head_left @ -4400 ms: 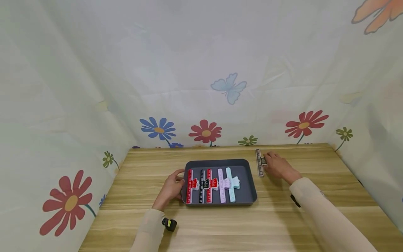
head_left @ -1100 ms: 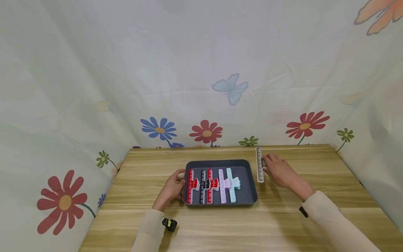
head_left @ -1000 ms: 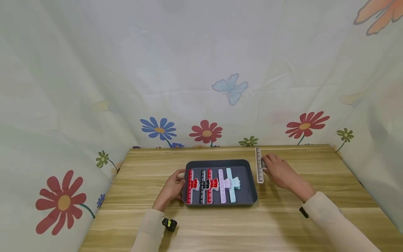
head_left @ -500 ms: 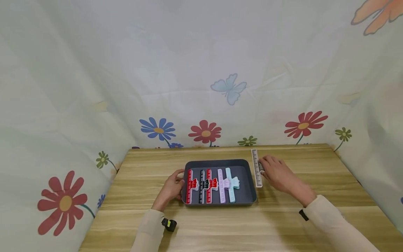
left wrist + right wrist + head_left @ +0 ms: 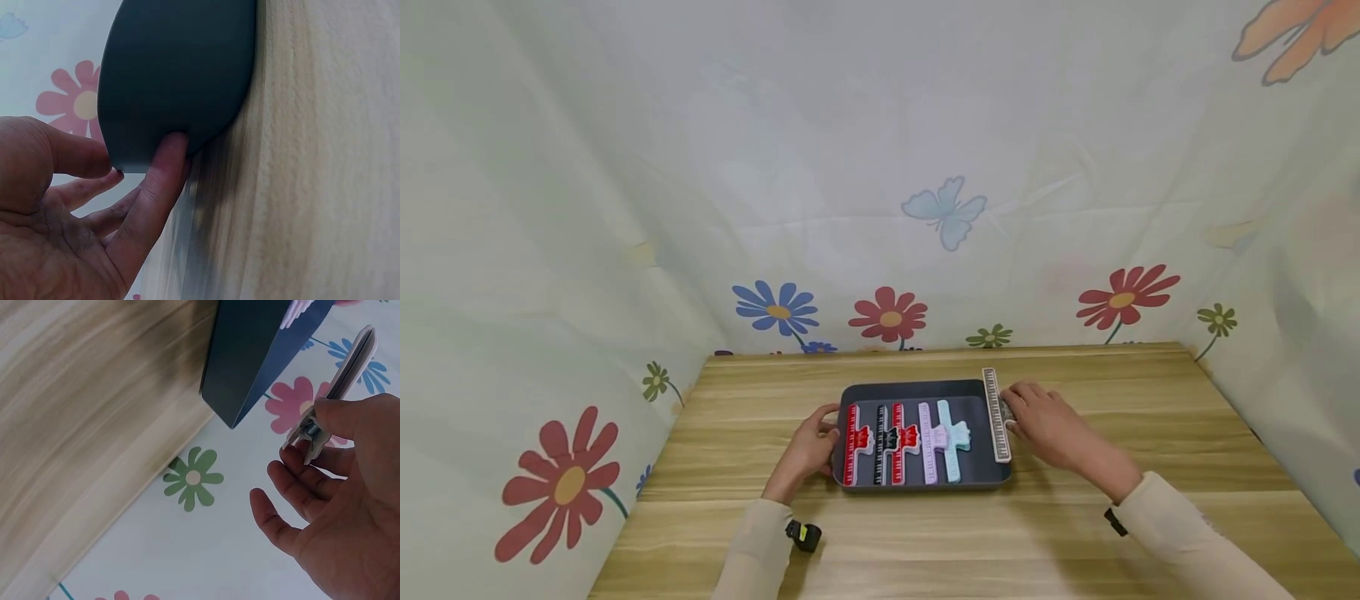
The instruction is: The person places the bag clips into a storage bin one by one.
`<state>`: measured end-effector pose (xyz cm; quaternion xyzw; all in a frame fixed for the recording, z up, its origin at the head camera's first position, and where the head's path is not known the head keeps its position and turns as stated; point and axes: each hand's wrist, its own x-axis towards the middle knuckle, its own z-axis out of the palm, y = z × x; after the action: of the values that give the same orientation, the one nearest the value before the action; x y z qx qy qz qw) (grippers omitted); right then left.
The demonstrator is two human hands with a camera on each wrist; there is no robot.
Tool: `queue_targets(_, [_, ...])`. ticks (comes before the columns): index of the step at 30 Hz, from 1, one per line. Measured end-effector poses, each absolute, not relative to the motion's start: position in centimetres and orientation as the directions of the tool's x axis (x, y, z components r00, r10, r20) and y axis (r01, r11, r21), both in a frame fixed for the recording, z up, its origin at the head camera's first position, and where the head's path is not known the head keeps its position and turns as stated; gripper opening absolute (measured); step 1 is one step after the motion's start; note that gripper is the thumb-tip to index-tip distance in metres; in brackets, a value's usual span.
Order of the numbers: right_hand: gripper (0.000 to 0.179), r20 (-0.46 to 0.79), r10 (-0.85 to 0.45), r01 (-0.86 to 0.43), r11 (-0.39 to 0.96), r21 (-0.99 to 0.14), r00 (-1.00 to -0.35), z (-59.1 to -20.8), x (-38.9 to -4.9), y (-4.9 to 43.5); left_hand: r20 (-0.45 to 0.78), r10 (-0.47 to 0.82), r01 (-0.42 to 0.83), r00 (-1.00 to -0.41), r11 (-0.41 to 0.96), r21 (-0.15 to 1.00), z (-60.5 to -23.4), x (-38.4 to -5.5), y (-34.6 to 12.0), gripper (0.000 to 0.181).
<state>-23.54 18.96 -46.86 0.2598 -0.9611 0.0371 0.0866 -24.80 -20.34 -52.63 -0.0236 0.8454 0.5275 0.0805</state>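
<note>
A dark grey tray (image 5: 925, 485) lies on the wooden table, holding a row of piano-keyboard clips: two red, with a black clip (image 5: 881, 446) between them, then a lilac clip (image 5: 929, 446) and a mint clip (image 5: 950, 450). My left hand (image 5: 807, 447) grips the tray's left side, thumb at the rim and a finger against the outer wall (image 5: 178, 81). My right hand (image 5: 1048, 425) pinches a black-and-white keyboard clip (image 5: 997, 417) by its handle, its long bar above the tray's right rim. In the right wrist view that clip (image 5: 347, 365) is lifted, between thumb and fingers.
The table (image 5: 925, 550) ends at the back against a flower-printed cloth (image 5: 820, 208), which also hangs at both sides. Bare tray floor shows right of the mint clip. A black device with a yellow label (image 5: 805, 535) is at my left wrist.
My right hand has picked up the black-and-white clip from the table and carried it left, from beside the tray to over its right edge. The left hand has stayed at the tray.
</note>
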Motion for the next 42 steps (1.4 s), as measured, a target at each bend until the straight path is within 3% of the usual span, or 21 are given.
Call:
queue_targets(15, [0.05,0.071,-0.547,-0.55,0.835,-0.035,-0.834,-47.1,-23.8,17.4,-0.168,0.038,-0.134,-0.985,0.441,0.887,-52.9,-24.9,-20.5,0.05])
queue_targets(25, [0.048,0.105,-0.637,-0.639,0.769,0.019,-0.763,-47.8,-24.2,16.3,-0.169,0.046,-0.131,-0.985,0.448,0.885,-52.9,-24.8,-20.5,0.051])
queue_targets(42, [0.045,0.088,-0.647,-0.643,0.763,0.07,-0.758,-48.4,-25.4,15.9,-0.167,0.046,-0.13,-0.985,0.44,0.889,-52.5,-24.8,-20.3,0.051])
